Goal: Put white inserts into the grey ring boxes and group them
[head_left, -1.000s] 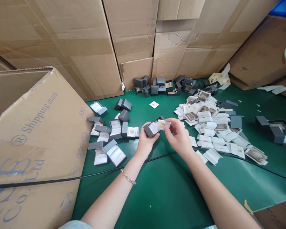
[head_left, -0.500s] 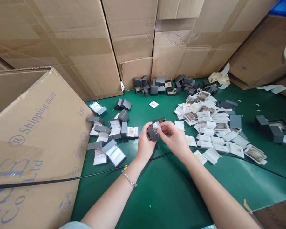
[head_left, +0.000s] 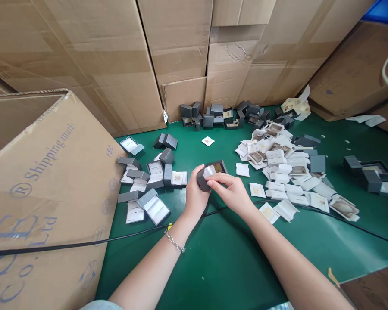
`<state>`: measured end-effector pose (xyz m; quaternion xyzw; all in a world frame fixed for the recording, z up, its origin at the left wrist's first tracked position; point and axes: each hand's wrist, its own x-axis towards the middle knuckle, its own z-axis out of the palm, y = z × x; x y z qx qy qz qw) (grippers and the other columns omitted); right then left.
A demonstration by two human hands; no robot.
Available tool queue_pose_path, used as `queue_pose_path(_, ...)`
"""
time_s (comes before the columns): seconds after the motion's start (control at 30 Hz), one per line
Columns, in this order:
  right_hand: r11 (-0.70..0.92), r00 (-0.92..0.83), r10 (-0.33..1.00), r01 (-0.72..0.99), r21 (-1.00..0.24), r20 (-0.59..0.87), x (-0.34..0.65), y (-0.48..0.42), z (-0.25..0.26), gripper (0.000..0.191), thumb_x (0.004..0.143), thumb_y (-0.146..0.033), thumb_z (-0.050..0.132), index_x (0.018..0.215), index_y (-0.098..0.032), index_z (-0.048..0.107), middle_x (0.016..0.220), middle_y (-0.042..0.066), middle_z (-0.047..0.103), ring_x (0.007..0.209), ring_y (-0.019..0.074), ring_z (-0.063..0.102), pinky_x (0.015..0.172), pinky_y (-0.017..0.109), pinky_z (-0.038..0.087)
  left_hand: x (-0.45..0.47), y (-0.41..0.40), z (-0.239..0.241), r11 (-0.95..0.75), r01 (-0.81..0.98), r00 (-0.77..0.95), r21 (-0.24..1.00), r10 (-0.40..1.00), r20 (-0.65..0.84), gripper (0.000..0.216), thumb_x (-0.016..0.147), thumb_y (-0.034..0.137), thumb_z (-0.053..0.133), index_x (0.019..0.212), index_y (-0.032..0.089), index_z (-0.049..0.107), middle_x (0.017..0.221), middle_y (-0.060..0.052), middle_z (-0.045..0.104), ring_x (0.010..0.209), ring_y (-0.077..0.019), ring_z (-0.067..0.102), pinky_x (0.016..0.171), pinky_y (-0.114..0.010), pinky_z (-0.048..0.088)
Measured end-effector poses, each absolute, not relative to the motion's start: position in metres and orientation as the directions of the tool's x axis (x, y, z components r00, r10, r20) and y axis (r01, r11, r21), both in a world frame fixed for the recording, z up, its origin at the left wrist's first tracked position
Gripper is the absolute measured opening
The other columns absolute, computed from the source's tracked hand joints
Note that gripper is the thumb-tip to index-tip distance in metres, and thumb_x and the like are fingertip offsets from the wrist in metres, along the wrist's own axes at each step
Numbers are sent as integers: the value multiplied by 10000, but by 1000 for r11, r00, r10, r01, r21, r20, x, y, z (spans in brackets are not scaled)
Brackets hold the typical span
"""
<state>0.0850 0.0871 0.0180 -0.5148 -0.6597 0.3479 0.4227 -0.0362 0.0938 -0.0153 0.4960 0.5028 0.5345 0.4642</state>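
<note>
Open grey box (head_left: 201, 181), in left hand (head_left: 194, 194); white insert (head_left: 208, 171), at right hand (head_left: 232, 192)

Wkshop, w/ lg. shipping ctns (head_left: 61, 193) round green worktbl (head_left: 207, 267).

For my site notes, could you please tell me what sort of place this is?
Probably a warehouse or workshop workbench: a carton printed "Shipping mark", a green work surface, and many small grey boxes on it.
</note>
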Motion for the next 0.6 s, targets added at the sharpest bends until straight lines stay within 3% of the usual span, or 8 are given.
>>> queue_pose_path(0.13, 272, -184, 960, 428, -862, 212, 84, 84, 22, 245, 840, -370, 532, 957, -225, 690, 994, 37, 694, 917, 204, 645, 801, 329, 515, -38, 99, -19, -37, 12, -94, 999, 995, 38, 528, 647, 175, 711, 1143, 243, 547, 1099, -57, 615, 978, -223, 585, 887, -335, 435)
queue_pose_path(0.27, 379, -49, 884, 659, -650, 465, 100, 92, 22, 256, 864, -341, 483, 950, -204, 682, 933, 55, 699, 858, 200, 645, 784, 340, 507, -39, 107, -22, -4, -55, -81, 998, 997, 0, 530, 651, 197, 713, 1138, 222, 507, 1059, -55, 617, 960, -195, 591, 876, -316, 444)
queue_pose_path(0.33, 303, 75, 837, 761, -574, 542, 118, 101, 19, 273, 862, -323, 459, 927, -181, 683, 946, 89, 683, 894, 232, 621, 852, 415, 460, -40, 109, -21, 20, -101, -98, 995, 995, -30, 511, 660, 201, 704, 1124, 220, 491, 1075, -52, 607, 985, -182, 582, 879, -302, 443)
queue_pose_path(0.47, -161, 318, 827, 924, -347, 463, 155, 118, 3, 291, 840, -326, 451, 801, -191, 705, 1199, 111, 580, 1149, 339, 467, 970, 645, 226, -39, 110, -16, 91, -160, -98, 983, 989, -108, 504, 655, 189, 703, 1107, 218, 483, 1064, -51, 605, 979, -173, 585, 866, -294, 450)
queue_pose_path(0.6, -279, 352, 859, 931, -235, 373, 169, 122, -12, 344, 868, -295, 396, 798, -180, 712, 1283, 110, 525, 1216, 360, 381, 952, 722, 97, -39, 110, -17, 94, -176, -97, 980, 989, -112, 513, 648, 191, 710, 1105, 215, 480, 1061, -54, 609, 980, -174, 590, 873, -300, 453)
